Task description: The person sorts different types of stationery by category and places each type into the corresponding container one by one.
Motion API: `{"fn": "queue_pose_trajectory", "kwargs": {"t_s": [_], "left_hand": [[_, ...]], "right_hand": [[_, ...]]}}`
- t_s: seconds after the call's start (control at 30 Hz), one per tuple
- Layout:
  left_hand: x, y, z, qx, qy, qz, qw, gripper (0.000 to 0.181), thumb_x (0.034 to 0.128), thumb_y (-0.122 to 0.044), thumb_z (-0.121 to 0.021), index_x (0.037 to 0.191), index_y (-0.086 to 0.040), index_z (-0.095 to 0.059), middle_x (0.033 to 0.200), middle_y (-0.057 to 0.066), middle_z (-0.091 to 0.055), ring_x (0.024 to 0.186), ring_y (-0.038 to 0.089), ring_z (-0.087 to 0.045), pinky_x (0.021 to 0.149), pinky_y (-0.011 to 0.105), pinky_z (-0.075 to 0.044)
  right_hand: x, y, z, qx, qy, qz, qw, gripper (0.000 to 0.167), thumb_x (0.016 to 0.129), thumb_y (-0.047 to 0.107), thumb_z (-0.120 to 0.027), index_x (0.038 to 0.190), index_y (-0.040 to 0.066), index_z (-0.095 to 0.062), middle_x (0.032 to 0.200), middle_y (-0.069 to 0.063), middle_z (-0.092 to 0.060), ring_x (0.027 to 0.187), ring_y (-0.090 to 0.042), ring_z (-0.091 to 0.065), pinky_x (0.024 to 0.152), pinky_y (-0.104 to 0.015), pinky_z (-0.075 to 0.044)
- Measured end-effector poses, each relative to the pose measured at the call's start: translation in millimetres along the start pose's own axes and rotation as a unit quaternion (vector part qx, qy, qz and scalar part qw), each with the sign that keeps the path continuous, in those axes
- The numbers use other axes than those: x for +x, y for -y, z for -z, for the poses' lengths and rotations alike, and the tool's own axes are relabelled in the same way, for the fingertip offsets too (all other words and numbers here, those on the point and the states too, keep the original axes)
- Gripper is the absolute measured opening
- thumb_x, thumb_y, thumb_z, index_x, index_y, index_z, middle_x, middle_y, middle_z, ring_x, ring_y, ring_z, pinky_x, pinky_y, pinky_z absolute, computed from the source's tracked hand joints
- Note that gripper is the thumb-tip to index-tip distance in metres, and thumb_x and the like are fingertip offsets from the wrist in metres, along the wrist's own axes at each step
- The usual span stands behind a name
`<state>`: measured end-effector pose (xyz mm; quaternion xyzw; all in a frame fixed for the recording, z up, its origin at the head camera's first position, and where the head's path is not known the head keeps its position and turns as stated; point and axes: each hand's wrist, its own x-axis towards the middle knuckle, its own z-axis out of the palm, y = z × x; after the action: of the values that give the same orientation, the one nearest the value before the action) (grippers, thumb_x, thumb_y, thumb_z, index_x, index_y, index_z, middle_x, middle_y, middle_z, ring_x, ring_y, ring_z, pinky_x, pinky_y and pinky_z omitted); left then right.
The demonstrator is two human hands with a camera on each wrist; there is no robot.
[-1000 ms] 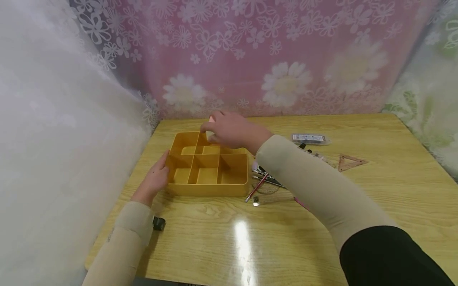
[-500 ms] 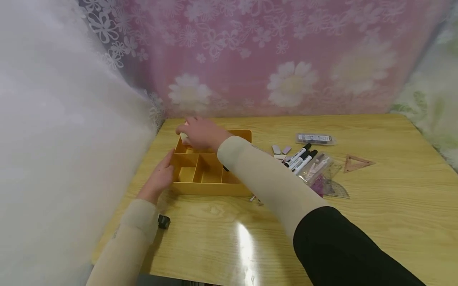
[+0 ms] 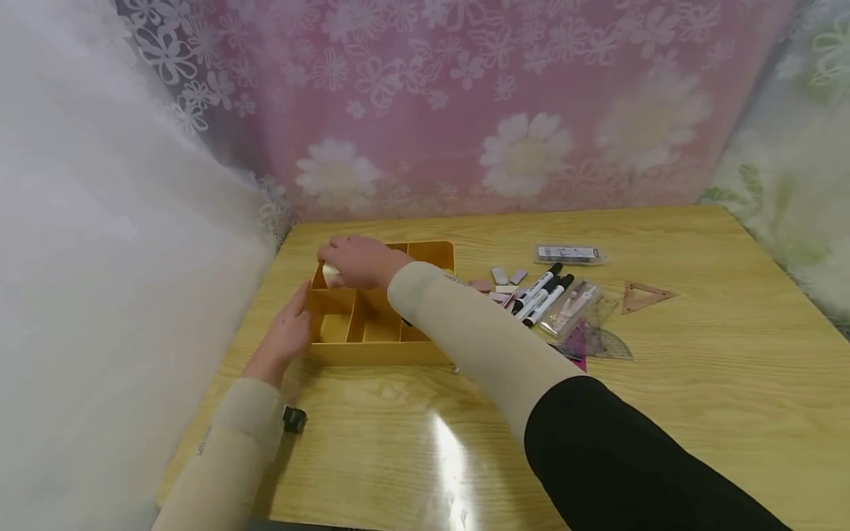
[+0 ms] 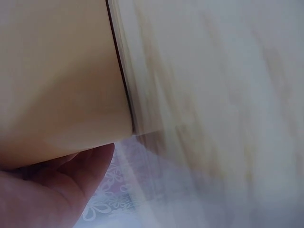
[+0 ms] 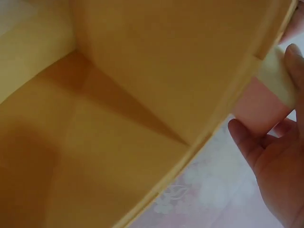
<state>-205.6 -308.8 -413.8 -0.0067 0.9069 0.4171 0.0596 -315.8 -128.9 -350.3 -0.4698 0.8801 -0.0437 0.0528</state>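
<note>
A yellow compartment box stands on the wooden table, its back left part hidden under my right hand. That hand holds a small pink and pale-yellow block over the back left compartment. In the right wrist view, thumb and fingers pinch the block beyond a yellow wall of the box; its exact kind is unclear. My left hand rests against the box's left side, with a finger stretched along the wall. The left wrist view has this hand below the box wall.
Right of the box lie several erasers, black-and-white markers, a clear packet, a protractor and a pink triangle ruler. A flat clear case lies behind them. A pink flowered curtain hangs behind the table.
My right hand has moved left across the box with the block, from the back middle compartment to the back left one, and has sunk slightly. The left hand stays at the box's side.
</note>
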Motion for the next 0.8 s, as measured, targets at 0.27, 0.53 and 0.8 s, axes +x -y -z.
{"fn": "queue_pose_trajectory", "kwargs": {"t_s": [0.27, 0.53, 0.8], "left_hand": [[-0.8, -3.6, 0.1, 0.007, 0.000, 0.003, 1.0000, 0.062, 0.1047, -0.006, -0.023, 0.163, -0.007, -0.002, 0.167, 0.021, -0.007, 0.152, 0.038, -0.008, 0.122, 0.053, -0.008], [3.9, -6.9, 4.6, 0.024, 0.000, -0.003, 0.9997, 0.060, 0.1060, -0.006, -0.023, 0.163, -0.005, -0.004, 0.167, 0.021, -0.008, 0.152, 0.038, -0.008, 0.122, 0.054, -0.009], [0.2, -2.1, 1.6, 0.011, 0.000, 0.018, 0.9998, 0.061, 0.1058, -0.009, -0.023, 0.163, -0.007, -0.003, 0.167, 0.018, -0.009, 0.152, 0.037, -0.010, 0.122, 0.054, -0.009]], "right_hand": [[4.3, -2, -6, -0.052, 0.043, 0.002, 0.9977, 0.060, 0.104, 0.048, -0.051, 0.157, 0.022, -0.038, 0.157, -0.008, -0.039, 0.140, -0.027, -0.041, 0.114, -0.041, -0.036], [4.8, 2, -2, -0.105, 0.084, -0.007, 0.9910, 0.061, 0.108, 0.047, -0.040, 0.163, 0.022, -0.025, 0.162, -0.008, -0.032, 0.145, -0.027, -0.035, 0.118, -0.041, -0.031], [4.4, 10, -12, -0.131, 0.088, 0.008, 0.9875, 0.052, 0.110, 0.042, -0.039, 0.157, 0.020, -0.038, 0.153, -0.008, -0.044, 0.134, -0.028, -0.048, 0.112, -0.040, -0.040]]}}
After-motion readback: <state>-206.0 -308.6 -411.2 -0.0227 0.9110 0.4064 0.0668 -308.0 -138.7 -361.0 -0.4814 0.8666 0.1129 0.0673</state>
